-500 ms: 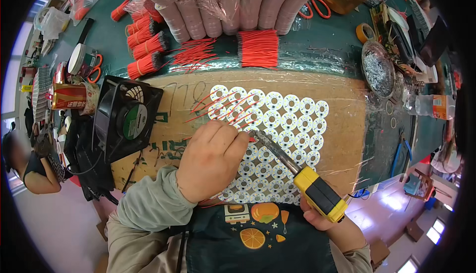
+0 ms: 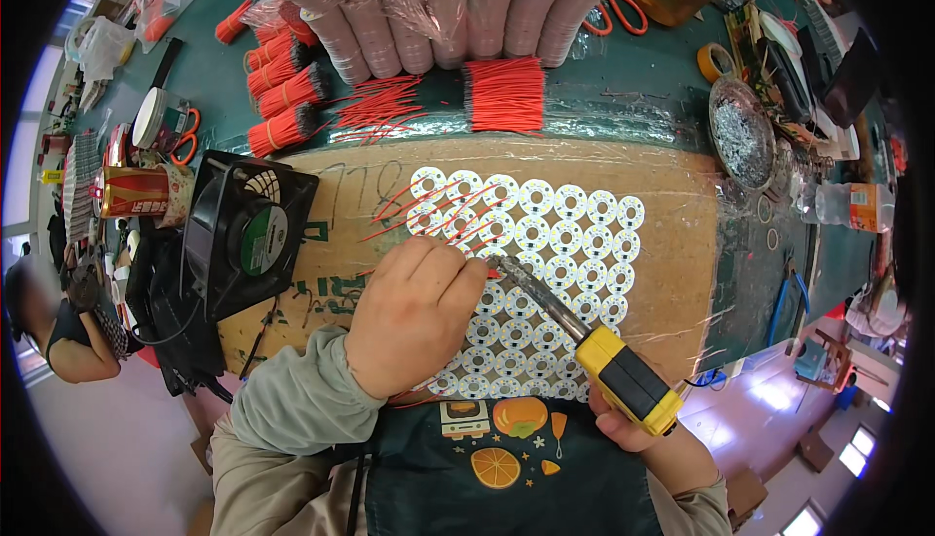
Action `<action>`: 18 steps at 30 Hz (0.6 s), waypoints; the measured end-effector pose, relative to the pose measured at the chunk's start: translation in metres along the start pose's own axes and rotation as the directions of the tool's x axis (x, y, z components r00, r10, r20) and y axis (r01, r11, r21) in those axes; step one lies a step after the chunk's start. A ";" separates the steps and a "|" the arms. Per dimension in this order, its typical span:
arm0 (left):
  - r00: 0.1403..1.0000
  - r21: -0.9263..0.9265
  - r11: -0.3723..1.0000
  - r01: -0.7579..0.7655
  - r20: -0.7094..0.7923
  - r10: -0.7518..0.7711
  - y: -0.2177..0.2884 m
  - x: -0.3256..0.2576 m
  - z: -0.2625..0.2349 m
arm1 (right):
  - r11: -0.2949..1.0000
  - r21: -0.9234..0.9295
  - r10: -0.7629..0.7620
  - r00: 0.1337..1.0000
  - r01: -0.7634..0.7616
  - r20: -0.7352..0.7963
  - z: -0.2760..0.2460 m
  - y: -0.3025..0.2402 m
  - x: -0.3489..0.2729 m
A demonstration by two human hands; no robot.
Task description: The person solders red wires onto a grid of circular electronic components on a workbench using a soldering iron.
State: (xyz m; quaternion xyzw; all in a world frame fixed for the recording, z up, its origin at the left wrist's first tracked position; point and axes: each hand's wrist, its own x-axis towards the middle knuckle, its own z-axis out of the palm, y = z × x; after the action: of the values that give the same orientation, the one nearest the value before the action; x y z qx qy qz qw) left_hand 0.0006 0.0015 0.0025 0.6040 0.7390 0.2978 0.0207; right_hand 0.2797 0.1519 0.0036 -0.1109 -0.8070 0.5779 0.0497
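Small white ring-shaped LED boards (image 2: 535, 233) lie in close rows on a sheet of cardboard (image 2: 672, 244). Thin red wires (image 2: 393, 207) lie slanted across the boards at the upper left of the rows. My left hand (image 2: 409, 317) is closed over the rows, its fingertips pinching a red wire (image 2: 494, 273), of which only a short bit shows. In my right hand (image 2: 621, 426) is a yellow and black soldering iron (image 2: 628, 380). Its metal tip reaches up and left to the wire by my left fingertips; the exact contact is too small to tell.
A black fan (image 2: 251, 229) stands at the left of the cardboard. Behind it are bundles of red wires (image 2: 282, 129), a loose wire pile (image 2: 504, 95) and tall stacks of boards (image 2: 414, 44). A round metal dish (image 2: 742, 132) and blue-handled pliers (image 2: 784, 302) lie right.
Both hands and the soldering iron hold almost the same place. The whole view has shifted very slightly; nothing was taken up or let go.
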 end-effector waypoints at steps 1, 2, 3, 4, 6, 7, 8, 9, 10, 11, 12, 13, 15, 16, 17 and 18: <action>1.000 0.002 1.000 0.004 0.007 -0.004 0.000 0.000 0.000 | 0.992 0.101 0.081 0.995 -0.075 -0.062 0.004 -0.003 -0.002; 1.000 0.003 1.000 0.008 0.014 -0.008 0.000 0.000 0.000 | 0.968 0.206 0.168 0.979 -0.141 -0.116 0.006 -0.006 -0.003; 1.000 0.002 1.000 0.007 0.013 -0.007 0.000 0.000 0.000 | 0.968 0.205 0.168 0.979 -0.142 -0.116 0.004 -0.007 -0.006; 1.000 -0.002 1.000 0.007 0.014 -0.007 0.000 0.000 0.000 | 0.948 0.252 0.217 0.973 -0.192 -0.076 0.001 -0.007 -0.009; 1.000 -0.002 1.000 0.006 0.017 -0.006 0.000 0.000 0.000 | 0.923 0.300 0.261 0.965 -0.240 -0.033 -0.003 -0.011 -0.009; 1.000 -0.004 1.000 0.010 0.011 -0.010 0.000 0.000 0.000 | 0.890 0.366 0.298 0.954 -0.273 -0.015 -0.005 -0.016 -0.006; 1.000 -0.005 1.000 0.015 0.006 -0.015 0.001 0.000 0.000 | 0.850 0.429 0.334 0.943 -0.304 0.006 -0.006 -0.020 -0.004; 1.000 -0.005 1.000 0.015 0.006 -0.015 0.001 0.000 0.001 | 0.840 0.449 0.338 0.941 -0.304 0.005 -0.006 -0.023 -0.004; 1.000 -0.009 1.000 0.023 -0.005 -0.023 0.000 0.000 0.001 | 0.840 0.450 0.338 0.941 -0.304 0.005 -0.007 -0.027 -0.001; 0.999 -0.012 0.999 0.031 -0.016 -0.031 0.000 0.000 0.001 | 0.844 0.458 0.318 0.948 -0.280 -0.006 -0.007 -0.031 0.005; 1.000 -0.015 1.000 0.027 -0.015 -0.028 0.001 0.001 -0.001 | 0.848 0.463 0.300 0.954 -0.256 -0.023 -0.008 -0.033 0.007; 0.999 -0.037 0.999 0.029 -0.022 -0.030 0.002 0.003 -0.004 | 0.848 0.463 0.302 0.953 -0.256 -0.026 -0.007 -0.028 0.004; 0.999 -0.057 0.998 0.031 -0.029 -0.033 0.005 0.004 -0.011 | 0.823 0.533 0.190 0.979 -0.197 0.068 -0.005 -0.009 -0.008; 0.999 -0.060 0.997 0.042 -0.018 -0.044 0.007 0.004 -0.014 | 0.823 0.534 0.190 0.980 -0.196 0.067 -0.006 -0.004 -0.013; 0.999 -0.062 0.997 0.054 -0.007 -0.054 0.009 0.003 -0.015 | 0.867 0.456 0.170 0.980 -0.200 0.107 -0.007 0.001 -0.017; 0.998 -0.062 0.997 0.054 -0.007 -0.055 0.009 0.001 -0.015 | 0.905 0.375 0.153 0.977 -0.199 0.150 -0.007 0.003 -0.020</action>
State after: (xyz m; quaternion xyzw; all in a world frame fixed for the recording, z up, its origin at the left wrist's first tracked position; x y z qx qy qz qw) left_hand 0.0020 -0.0026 0.0193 0.5814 0.7457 0.3223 0.0444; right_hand 0.3007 0.1546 0.0041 -0.1374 -0.6648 0.7337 -0.0291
